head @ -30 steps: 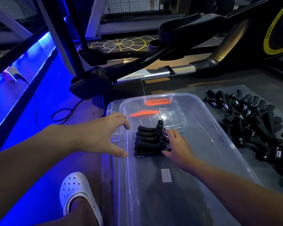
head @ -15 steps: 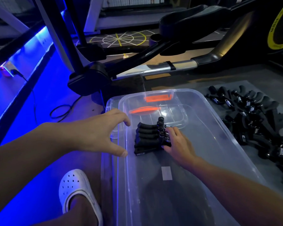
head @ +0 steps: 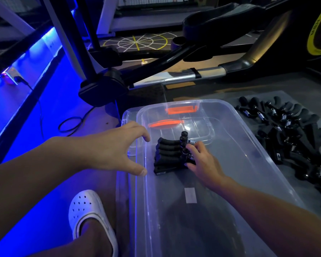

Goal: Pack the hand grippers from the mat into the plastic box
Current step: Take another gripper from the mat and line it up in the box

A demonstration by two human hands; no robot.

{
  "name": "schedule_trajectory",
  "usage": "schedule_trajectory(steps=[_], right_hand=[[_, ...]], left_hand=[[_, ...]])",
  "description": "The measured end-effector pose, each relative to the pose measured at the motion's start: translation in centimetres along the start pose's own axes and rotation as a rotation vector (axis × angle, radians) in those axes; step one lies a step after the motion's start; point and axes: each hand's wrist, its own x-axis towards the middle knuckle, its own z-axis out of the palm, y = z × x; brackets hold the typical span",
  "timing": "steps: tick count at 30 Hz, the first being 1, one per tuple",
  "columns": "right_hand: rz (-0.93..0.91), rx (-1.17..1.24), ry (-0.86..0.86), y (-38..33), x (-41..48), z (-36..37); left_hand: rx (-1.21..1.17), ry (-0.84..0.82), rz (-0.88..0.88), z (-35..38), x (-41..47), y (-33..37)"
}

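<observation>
A row of black hand grippers [head: 168, 155] lies in the plastic box [head: 228, 130] near its far left corner, handles pointing left and springs pointing right. The right hand [head: 202, 161] reaches in low, its grip half closed, fingertips touching their spring ends. The left hand [head: 115, 148] hovers over the box's left edge, grip spread wide and holding nothing, and more grippers [head: 293, 134] lie on the mat [head: 230, 97] beside the box's right edge.

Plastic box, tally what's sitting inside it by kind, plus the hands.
Hand grippers stacked in the plastic box: about 5, one stack
Orange latch pieces seen through the box: 2
White label on the box floor: 1
Hands: 2, left hand, right hand
Total: about 10
</observation>
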Motion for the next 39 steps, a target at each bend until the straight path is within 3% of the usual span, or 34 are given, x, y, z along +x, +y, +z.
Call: schedule_trajectory(steps=[21,26,33,39], right_hand=[[0.172,0.057,-0.167,-0.5,0.7,-2.2],[0.201,0.128,-0.046,-2.8,1.7,-4.3],[0.172,0.336,0.238,-6.1,3.9,-12.5],[0.292,0.363,0.357,-1.8,2.4,-18.8]], left_hand=[[0.011,-0.03,-0.045,-0.4,-0.1,0.8],[0.083,-0.039,-0.05,-0.9,0.7,1.5],[0.095,0.324,0.074,-1.3,3.3,4.7],[0.032,0.421,0.158,-0.4,5.8,10.5]])
